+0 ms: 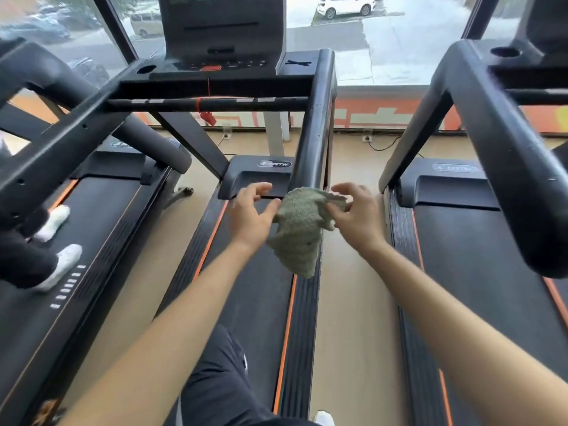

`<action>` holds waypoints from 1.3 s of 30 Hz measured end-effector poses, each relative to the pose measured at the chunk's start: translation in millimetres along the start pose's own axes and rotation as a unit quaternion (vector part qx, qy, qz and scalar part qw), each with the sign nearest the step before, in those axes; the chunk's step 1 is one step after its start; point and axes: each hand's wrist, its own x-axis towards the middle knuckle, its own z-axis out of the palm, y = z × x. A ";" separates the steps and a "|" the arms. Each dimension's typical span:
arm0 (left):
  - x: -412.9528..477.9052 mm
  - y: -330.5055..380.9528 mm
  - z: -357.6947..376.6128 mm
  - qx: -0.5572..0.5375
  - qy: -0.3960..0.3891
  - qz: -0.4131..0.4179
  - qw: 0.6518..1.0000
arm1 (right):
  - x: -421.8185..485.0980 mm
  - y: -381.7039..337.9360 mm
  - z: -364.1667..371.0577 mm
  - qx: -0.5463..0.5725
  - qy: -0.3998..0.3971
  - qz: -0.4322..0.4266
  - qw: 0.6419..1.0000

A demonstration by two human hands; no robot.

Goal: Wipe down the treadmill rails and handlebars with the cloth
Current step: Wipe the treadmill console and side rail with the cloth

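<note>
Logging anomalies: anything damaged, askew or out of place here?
A black tape cross sits on the console's right corner, where the left has a cup hole; possibly a patch. The red safety clip dangles from the crossbar.

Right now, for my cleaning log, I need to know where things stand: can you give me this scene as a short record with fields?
cloth: green, crumpled, held up in front of the right handrail's lower end; contact unclear
right hand: pinches the cloth's upper right edge
left hand: thumb at the cloth's left edge; grip unclear
right handrail: black, bare
console: green text lit
red safety clip: hangs from the crossbar
neighbour: white shoes on the left treadmill
</note>
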 end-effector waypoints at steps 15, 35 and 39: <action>-45.7 -2.7 15.4 -0.061 -0.099 0.107 0.987 | -58.5 6.9 48.6 0.162 0.002 -0.006 0.987; 142.8 -9.4 13.4 0.038 -0.421 0.183 0.888 | 30.1 -75.4 66.1 -0.079 0.046 0.277 0.956; 169.5 0.1 10.3 0.104 -0.448 0.221 0.860 | 48.3 -92.1 71.9 -0.115 0.063 0.321 0.938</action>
